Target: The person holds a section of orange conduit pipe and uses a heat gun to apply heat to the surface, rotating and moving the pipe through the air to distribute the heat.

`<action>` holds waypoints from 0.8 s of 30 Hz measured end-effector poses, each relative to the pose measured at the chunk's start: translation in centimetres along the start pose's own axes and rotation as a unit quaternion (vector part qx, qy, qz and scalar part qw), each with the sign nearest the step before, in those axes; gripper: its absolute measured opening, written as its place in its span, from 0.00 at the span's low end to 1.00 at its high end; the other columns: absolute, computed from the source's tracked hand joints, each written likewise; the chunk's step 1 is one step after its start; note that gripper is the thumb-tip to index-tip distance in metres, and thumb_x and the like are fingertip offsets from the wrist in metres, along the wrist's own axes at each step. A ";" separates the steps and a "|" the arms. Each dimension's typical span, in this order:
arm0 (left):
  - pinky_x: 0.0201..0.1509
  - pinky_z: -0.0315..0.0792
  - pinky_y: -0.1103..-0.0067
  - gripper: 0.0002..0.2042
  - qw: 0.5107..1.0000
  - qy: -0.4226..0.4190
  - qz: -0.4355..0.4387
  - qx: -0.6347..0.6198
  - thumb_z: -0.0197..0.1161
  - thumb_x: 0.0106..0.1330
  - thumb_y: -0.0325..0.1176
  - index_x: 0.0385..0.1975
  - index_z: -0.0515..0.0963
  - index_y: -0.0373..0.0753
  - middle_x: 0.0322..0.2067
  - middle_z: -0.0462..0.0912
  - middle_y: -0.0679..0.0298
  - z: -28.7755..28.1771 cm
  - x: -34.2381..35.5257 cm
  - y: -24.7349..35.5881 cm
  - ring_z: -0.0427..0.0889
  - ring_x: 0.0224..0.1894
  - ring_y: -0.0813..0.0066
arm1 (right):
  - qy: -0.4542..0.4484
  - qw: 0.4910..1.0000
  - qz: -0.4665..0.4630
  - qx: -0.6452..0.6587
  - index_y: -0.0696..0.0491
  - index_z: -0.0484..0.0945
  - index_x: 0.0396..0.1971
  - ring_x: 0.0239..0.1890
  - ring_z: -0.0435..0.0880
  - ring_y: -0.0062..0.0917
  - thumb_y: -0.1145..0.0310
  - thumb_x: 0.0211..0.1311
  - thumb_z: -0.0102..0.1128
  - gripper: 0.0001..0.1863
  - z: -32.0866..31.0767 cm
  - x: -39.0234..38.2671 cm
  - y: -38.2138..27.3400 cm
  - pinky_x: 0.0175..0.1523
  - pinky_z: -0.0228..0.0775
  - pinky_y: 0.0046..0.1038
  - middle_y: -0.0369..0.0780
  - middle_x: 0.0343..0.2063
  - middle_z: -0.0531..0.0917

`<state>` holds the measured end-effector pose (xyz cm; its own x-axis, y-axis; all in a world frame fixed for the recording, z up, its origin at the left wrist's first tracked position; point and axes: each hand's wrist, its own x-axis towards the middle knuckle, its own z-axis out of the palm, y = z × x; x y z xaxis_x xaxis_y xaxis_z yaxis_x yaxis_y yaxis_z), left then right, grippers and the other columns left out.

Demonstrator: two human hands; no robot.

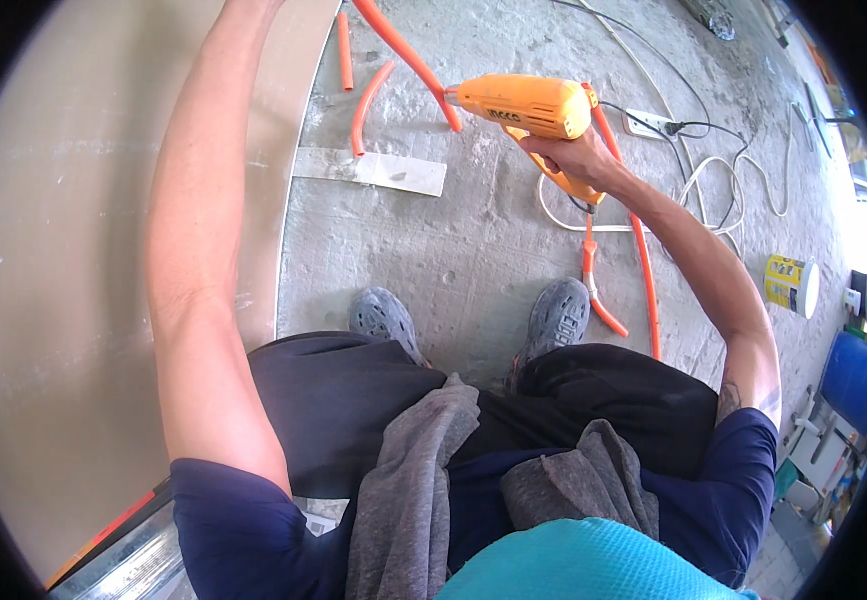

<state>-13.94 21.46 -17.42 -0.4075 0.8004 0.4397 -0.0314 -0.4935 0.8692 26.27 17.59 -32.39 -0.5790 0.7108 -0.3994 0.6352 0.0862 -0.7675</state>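
Observation:
My right hand [585,162] is closed around the handle of a yellow-orange heat gun [528,103]. Its nozzle points left, right at an orange plastic pipe [403,48] near that pipe's lower end; whether they touch I cannot tell. The pipe runs up and left out of the picture. My left forearm [203,200] stretches over a large beige board [73,250] to the top edge, where the hand is cut off. Two short orange pipe pieces, one straight [344,52] and one curved [368,108], lie on the concrete beside the board.
A whitish strip [383,172] lies by the board's edge. Right of the heat gun are a long orange pipe [645,270], a shorter bent one [605,312], a white power strip [645,125] and tangled cables [718,190]. Farther right are a white-and-yellow bucket [793,285] and a blue container [850,380].

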 end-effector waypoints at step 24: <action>0.34 0.75 0.75 0.18 0.999 -0.031 0.015 -0.004 0.50 0.81 0.49 0.47 0.69 0.36 0.25 0.75 0.65 0.4 0.2 -0.1 0.77 0.26 0.71 | 0.041 0.992 -0.112 0.033 0.55 0.84 0.42 0.20 0.75 0.12 0.60 0.64 0.72 0.15 -1.3 -1.9 -5.5 0.27 0.69 0.20 0.30 0.20 0.79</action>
<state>-13.68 21.83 -17.35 -0.3507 0.8051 0.4784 -0.0282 -0.5196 0.8539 24.52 16.71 -26.78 -0.6563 0.7341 -0.1743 0.4591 0.2053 -0.8643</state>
